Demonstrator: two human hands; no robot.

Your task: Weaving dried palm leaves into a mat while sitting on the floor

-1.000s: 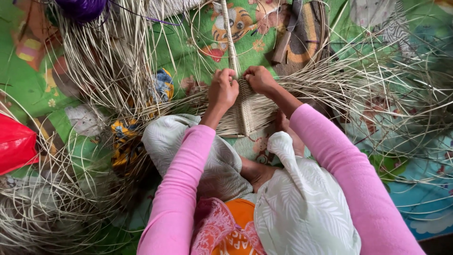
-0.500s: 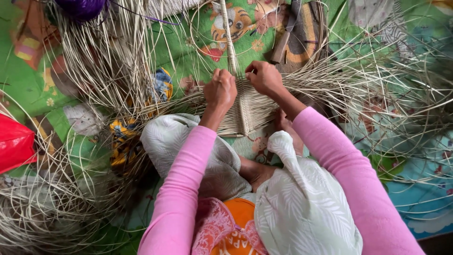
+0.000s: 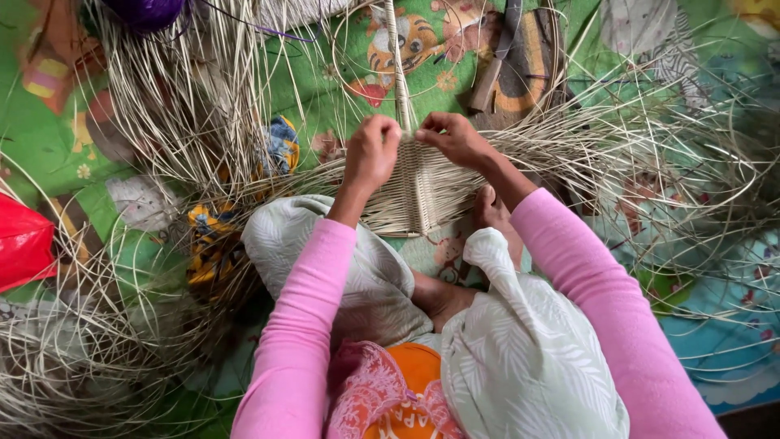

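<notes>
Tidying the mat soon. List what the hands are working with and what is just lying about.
In use: left hand, right hand, woven panel, upright rib, loose cane strands.
Lying about: knife, purple yarn ball, red bag.

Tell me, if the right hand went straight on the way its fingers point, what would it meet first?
The right hand points left, toward the upright rib. It would probably meet that rib first, then the left hand just beyond; depth is unclear.

floor: green cartoon-print mat point(image 3: 325, 77) | light: soft, even | red bag point(image 3: 24, 248) at left edge
</notes>
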